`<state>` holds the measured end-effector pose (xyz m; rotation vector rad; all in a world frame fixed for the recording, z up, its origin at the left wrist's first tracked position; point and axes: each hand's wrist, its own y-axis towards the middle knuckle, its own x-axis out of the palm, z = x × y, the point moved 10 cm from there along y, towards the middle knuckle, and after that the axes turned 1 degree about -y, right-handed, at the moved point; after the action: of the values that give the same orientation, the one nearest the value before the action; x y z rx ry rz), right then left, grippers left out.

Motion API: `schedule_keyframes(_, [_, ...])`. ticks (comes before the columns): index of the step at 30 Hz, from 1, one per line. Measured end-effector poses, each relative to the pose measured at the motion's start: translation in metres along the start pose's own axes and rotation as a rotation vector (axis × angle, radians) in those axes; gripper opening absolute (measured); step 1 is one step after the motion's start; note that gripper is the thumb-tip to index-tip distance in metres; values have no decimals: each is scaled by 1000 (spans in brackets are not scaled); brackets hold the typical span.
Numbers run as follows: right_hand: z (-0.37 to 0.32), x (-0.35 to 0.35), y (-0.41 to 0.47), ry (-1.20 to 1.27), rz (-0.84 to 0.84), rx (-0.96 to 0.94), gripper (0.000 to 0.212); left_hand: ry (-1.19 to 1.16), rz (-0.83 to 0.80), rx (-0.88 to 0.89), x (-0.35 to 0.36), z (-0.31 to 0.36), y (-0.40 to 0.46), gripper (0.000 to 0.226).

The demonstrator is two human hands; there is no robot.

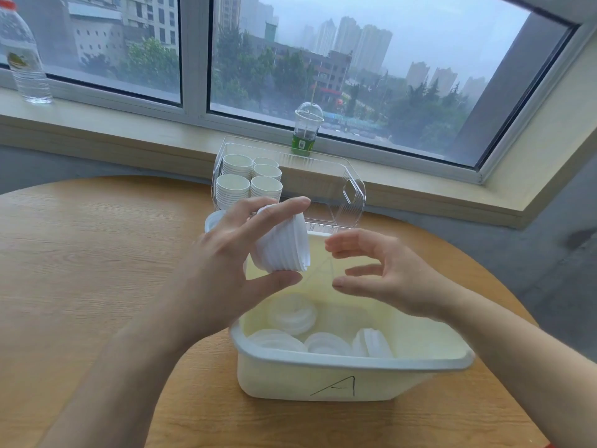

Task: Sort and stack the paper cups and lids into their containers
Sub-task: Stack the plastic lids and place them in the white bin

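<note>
My left hand (232, 253) grips a tilted stack of white lids (284, 244) between thumb and fingers, above the white bin (323, 379) marked "A". My right hand (387, 273) hovers just right of the stack with fingers spread and loosely bent, holding nothing. Inside the bin lie several loose white lids (292, 313) and small lid stacks. Behind it stands a clear plastic container (342, 185) holding several stacks of white paper cups (248, 179). One more white lid (214, 219) peeks out behind my left hand, beside the clear container.
The round wooden table (80, 270) carries both containers. On the window sill stand a water bottle (22, 53) at the far left and a clear domed drink cup (307, 130) just behind the clear container.
</note>
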<state>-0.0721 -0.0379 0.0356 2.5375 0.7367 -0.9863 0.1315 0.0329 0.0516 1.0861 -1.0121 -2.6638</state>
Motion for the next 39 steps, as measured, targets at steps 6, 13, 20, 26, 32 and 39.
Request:
schedule_keyframes(6, [1,29,7,-243,-149,20,53,18,17,3,-3,0,0,80])
schedule_keyframes(13, [13,74,29,-549,-444,37,63,36,39,8,-7,-3,-2,77])
schedule_keyframes(20, [31,105,43,-680,-560,49,68,36,13,-14,-6,-5,-3,79])
schedule_keyframes(26, [40,113,44,-694,-558,48,80,37,-15,-32,-3,-8,-2,81])
schedule_keyframes(32, [41,113,42,-813,-584,50,84,25,-16,-29,-1,-8,-2,81])
schedule_keyframes(39, [39,110,38,-805,-581,73,77,20,-18,-43,-1,-7,-3,81])
